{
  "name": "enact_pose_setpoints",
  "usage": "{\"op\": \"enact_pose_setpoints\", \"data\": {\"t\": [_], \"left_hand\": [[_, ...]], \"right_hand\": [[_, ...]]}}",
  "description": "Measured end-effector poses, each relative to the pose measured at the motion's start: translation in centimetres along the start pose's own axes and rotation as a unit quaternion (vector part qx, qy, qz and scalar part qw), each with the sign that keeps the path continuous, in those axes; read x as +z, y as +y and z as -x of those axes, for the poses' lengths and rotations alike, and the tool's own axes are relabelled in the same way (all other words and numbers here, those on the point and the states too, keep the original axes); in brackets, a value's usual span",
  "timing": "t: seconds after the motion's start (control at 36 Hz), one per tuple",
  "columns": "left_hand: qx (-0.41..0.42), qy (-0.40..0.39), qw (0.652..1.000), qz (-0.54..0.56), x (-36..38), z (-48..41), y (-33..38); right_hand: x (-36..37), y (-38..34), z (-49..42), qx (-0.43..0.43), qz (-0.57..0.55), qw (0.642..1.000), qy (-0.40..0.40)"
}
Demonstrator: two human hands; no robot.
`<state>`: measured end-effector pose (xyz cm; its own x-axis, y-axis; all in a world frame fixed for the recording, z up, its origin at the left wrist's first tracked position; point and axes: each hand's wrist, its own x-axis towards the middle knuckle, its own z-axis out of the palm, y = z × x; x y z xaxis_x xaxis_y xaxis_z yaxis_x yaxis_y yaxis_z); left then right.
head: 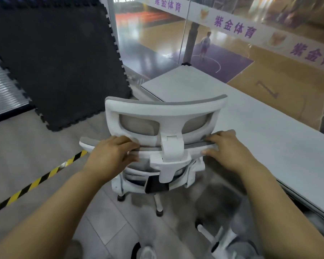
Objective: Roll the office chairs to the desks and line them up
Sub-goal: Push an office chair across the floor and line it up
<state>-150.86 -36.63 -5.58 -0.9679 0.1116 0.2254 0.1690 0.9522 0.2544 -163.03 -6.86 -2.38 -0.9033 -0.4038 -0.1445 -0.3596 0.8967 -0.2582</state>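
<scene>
Two hands gripped the top edge of the chair's backrest: left hand (111, 154) closed over the rim left of the headrest post, right hand (226, 149) closed over the rim on the right, thumb under the edge. Chair (157, 146) was white-framed with grey mesh, seen from behind, headrest (165, 111) upright above the backrest. It stood on the grey tile floor (36, 152), just beside the long white tabletop (260, 131) running along the right, its back facing the person. Chair base and casters (159, 214) were visible below the seat, partly blurred. A second white chair base (219, 240) sat at the bottom edge, near the person, mostly cut off and blurred.

Smaller grey surface (176, 85) sat beyond the headrest, butting the tabletop's far end. Black foam puzzle mat (60, 58) leaned or lay at upper left; could not tell which. Yellow-black hazard tape (36, 181) ran diagonally across the floor on the left. Glass wall (232, 58) behind the tabletop carried a white band with purple characters and looked onto a sports court below, with one small blurred figure (205, 45) on it.
</scene>
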Motion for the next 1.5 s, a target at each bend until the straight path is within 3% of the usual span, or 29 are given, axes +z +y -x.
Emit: {"op": "enact_pose_setpoints", "data": {"t": [0.36, 0.67, 0.89, 1.19, 1.5], "left_hand": [[0.01, 0.029, 0.999, 0.014, -1.0, -0.8, -4.6], [0.042, 0.03, 0.998, 0.037, -2.3, -0.7, -11.9], [0.056, 0.049, 0.994, 0.08, -2.1, -1.0, -16.2], [0.154, 0.083, 0.979, 0.109, -2.0, -0.3, -18.6], [0.138, 0.099, 0.977, 0.129, -1.2, 0.9, -19.2]], "right_hand": [[1.6, -2.7, -0.5, -0.024, -0.031, 0.998, 0.049], [5.6, -9.6, 0.9, 0.016, -0.007, 0.995, 0.101], [6.5, -14.8, 2.0, 0.055, -0.003, 0.995, 0.08], [7.7, -18.3, 3.8, 0.145, -0.026, 0.985, 0.095], [8.0, -19.4, 5.9, 0.154, -0.015, 0.984, 0.084]]}}
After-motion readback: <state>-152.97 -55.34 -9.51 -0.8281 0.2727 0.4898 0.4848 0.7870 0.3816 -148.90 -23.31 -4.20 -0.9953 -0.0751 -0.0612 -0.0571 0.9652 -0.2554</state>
